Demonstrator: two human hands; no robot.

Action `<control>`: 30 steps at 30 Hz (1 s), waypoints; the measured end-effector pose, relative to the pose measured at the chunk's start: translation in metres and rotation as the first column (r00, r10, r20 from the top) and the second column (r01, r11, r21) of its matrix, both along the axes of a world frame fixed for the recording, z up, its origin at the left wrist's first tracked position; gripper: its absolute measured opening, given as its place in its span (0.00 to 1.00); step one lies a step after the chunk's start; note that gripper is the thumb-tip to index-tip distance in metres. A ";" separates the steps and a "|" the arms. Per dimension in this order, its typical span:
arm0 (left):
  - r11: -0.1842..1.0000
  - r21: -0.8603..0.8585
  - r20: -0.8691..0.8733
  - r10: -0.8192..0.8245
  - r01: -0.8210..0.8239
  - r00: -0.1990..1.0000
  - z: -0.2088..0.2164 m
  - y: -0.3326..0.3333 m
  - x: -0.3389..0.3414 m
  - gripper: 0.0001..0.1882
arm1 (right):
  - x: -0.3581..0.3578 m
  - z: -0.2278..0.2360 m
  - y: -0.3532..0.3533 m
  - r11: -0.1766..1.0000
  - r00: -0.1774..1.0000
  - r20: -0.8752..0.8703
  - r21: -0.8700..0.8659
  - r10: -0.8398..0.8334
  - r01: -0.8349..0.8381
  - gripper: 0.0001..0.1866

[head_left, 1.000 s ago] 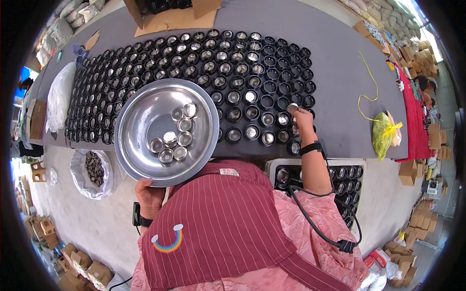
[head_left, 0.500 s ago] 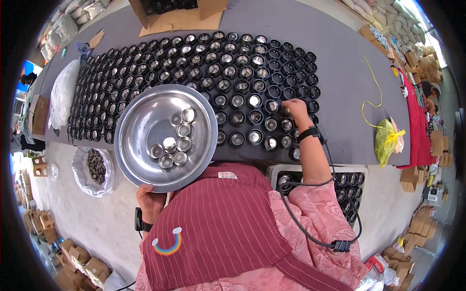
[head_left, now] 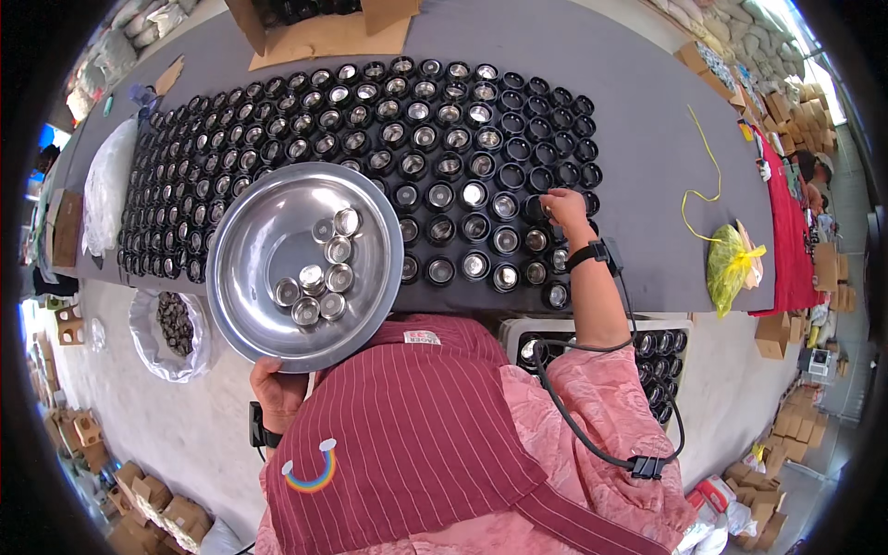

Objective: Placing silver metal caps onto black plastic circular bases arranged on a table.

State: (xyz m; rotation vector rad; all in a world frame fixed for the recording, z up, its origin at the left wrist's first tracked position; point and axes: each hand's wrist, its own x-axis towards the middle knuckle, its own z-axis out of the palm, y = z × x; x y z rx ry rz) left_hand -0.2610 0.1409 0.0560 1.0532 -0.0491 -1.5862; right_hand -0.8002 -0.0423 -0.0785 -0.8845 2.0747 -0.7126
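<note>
Gripping the steel basin (head_left: 254,245) by its near rim, the left hand (head_left: 279,390) supports loose metal cups (head_left: 339,250) inside. The right hand (head_left: 567,209), fingers bunched, meets black rings (head_left: 511,176) on the surface (head_left: 638,166); whether it clamps anything cannot be told.

A small white label (head_left: 423,338) sits near the top of the dark red striped apron (head_left: 398,416), near the middle of the frame. It has tiny print, and some looks red. Any marks on the silver metal caps (head_left: 339,277) in the big bowl (head_left: 248,245), left of the middle, or on the red box (head_left: 714,493) at the lower right, are too small to read.
</note>
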 end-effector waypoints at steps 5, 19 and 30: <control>1.000 0.030 -0.003 -0.003 0.004 1.000 -0.003 -0.002 0.002 0.36 | -0.006 0.011 0.001 0.999 0.993 0.111 0.006 -0.040 0.039 0.18; 0.999 -0.041 0.008 0.027 -0.026 1.000 -0.003 -0.011 -0.007 0.35 | -0.004 0.008 0.004 0.970 0.831 0.541 -0.106 -0.130 0.220 0.09; 1.000 -0.028 0.015 0.010 -0.010 1.000 0.002 -0.018 -0.014 0.34 | -0.036 0.009 0.019 0.881 0.777 0.557 -0.157 -0.294 0.446 0.07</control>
